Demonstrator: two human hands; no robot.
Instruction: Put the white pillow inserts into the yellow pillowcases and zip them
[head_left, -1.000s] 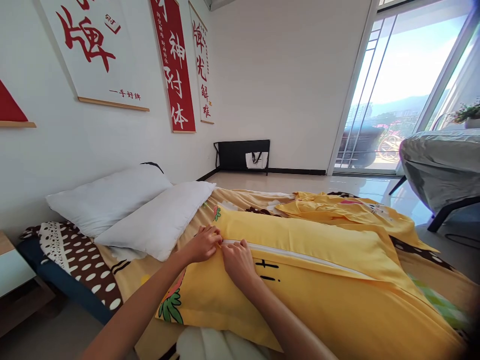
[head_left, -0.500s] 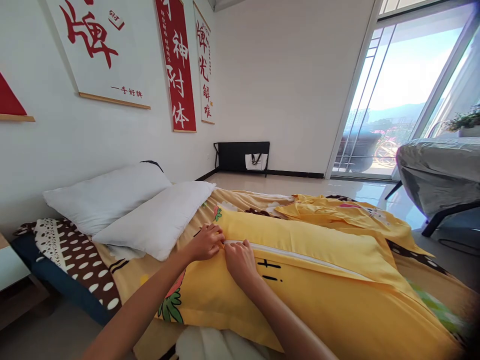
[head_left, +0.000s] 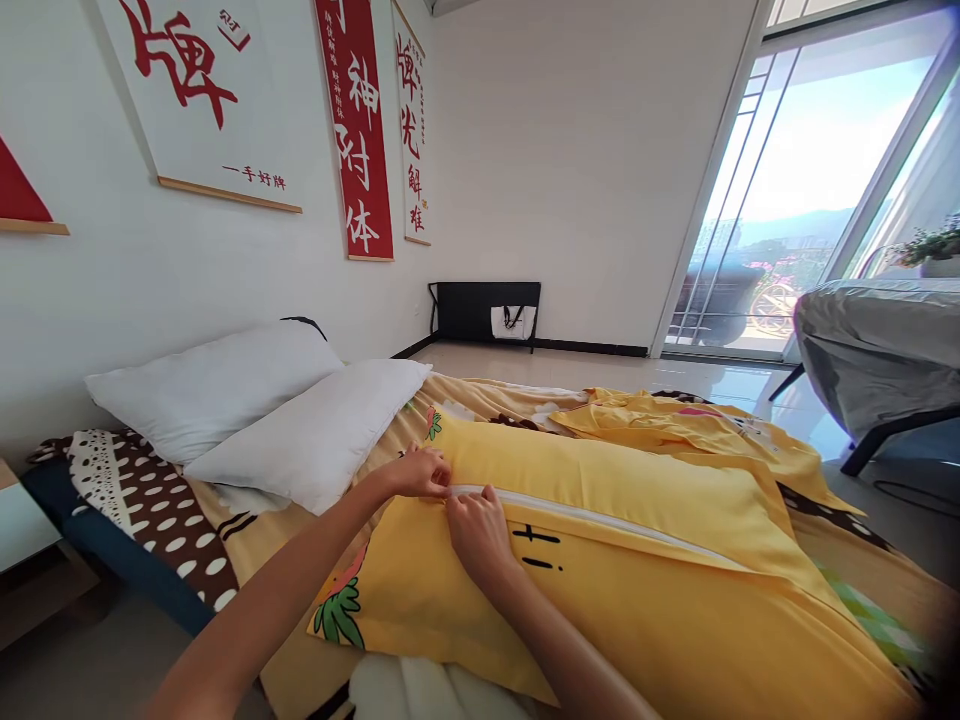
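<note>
A plump yellow pillowcase (head_left: 660, 620) lies across the bed, with a white zipper (head_left: 585, 510) running along its upper face. My left hand (head_left: 421, 470) pinches the cloth at the zipper's left end. Close beside it, my right hand (head_left: 480, 525) is closed on the zipper near that same end; the fingers hide the pull. Printed black marks and a strawberry with green leaves (head_left: 341, 612) decorate the case. The zipper line looks closed toward the right, where a fold of yellow cloth runs along it.
Two white pillows (head_left: 322, 430) lie at the left on the patterned bed sheet (head_left: 195, 560). A crumpled yellow cloth (head_left: 697, 430) is spread at the far right. Beyond the bed are a black folded panel (head_left: 465, 310) with a white bag (head_left: 513, 322) and a covered grey chair (head_left: 877, 350).
Both hands stay near the left end of the zipper. My left hand's fingers have drawn downward into a tighter pinch, while my right hand has shifted only slightly.
</note>
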